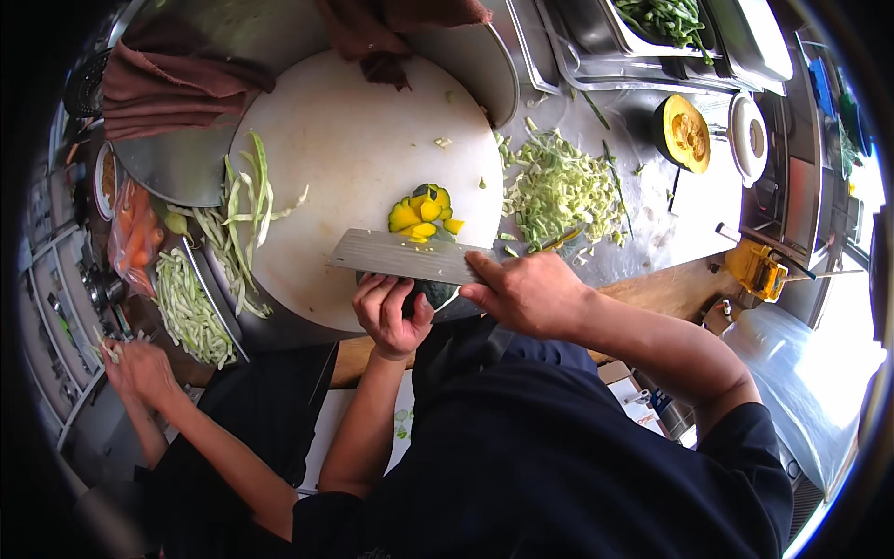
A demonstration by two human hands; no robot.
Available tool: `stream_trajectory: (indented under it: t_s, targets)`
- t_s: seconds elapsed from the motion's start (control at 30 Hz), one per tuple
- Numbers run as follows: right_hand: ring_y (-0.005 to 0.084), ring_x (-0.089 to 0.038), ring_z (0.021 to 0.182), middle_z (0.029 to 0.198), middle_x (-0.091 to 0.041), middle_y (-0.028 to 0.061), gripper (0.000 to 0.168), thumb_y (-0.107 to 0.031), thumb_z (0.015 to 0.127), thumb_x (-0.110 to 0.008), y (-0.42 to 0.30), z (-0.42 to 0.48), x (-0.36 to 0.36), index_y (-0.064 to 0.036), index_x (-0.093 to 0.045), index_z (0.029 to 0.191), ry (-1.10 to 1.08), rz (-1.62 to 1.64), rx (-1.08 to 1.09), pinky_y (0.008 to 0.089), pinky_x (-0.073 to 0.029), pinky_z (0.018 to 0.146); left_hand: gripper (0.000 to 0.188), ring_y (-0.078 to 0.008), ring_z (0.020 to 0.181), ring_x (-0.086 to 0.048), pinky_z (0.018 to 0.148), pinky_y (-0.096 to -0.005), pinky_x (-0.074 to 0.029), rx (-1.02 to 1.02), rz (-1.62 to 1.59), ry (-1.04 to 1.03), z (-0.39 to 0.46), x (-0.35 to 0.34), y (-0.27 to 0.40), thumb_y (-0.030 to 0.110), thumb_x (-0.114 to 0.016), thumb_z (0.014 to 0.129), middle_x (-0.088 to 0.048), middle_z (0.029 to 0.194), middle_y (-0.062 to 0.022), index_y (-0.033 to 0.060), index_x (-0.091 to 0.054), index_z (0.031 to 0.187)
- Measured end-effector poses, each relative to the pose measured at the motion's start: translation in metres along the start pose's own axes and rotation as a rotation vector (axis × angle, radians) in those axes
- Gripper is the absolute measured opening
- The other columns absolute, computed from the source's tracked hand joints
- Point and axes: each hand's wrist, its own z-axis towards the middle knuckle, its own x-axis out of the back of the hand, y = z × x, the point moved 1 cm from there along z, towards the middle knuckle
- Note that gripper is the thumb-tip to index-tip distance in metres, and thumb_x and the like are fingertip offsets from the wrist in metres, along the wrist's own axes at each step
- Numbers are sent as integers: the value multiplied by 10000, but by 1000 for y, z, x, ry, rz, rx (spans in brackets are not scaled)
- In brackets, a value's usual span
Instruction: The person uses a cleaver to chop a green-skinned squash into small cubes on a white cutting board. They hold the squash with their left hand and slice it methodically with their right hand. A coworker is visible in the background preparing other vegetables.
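My right hand [541,293] grips a Chinese cleaver [398,253], its broad steel blade lying across the near part of a round white cutting board [335,161]. Beneath the blade, a dark green squash piece [436,292] is steadied by my left hand [392,313], fingers curled against it. The blade covers most of that piece. Just beyond the cleaver lie cut slices of yellow-fleshed, green-skinned squash [422,209]. A few small bits cling to the blade.
Chopped pale green vegetable [559,189] is heaped right of the board. A halved squash [688,133] stands farther right. Long beans [251,202] overhang the board's left edge, near a container of cut beans [188,304]. Brown cloths [174,91] drape behind. A co-worker's hands [140,370] are at left.
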Motion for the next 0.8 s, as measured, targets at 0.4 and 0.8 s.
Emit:
stream_trajectory:
  t_s: [0.4, 0.8]
  targets:
    - [399, -715, 658, 685, -694, 176, 556, -536, 1081, -446, -8, 22, 0, -4, -600, 1128, -108, 12, -85, 509, -571, 615, 235, -349, 1062, -605, 962, -497, -534, -34, 39, -24, 6, 7, 4, 239, -697, 978, -617, 1098, -139, 20, -691, 1065]
    - [458, -690, 824, 814, -698, 237, 540, -511, 1108, -396, 33, 13, 16, -57, -688, 1084, -193, 201, -88, 552, -552, 782, 236, -347, 1080, -593, 986, -510, -533, -42, 58, -35, 4, 5, 3, 238, -695, 974, -611, 1111, -140, 20, -689, 1064]
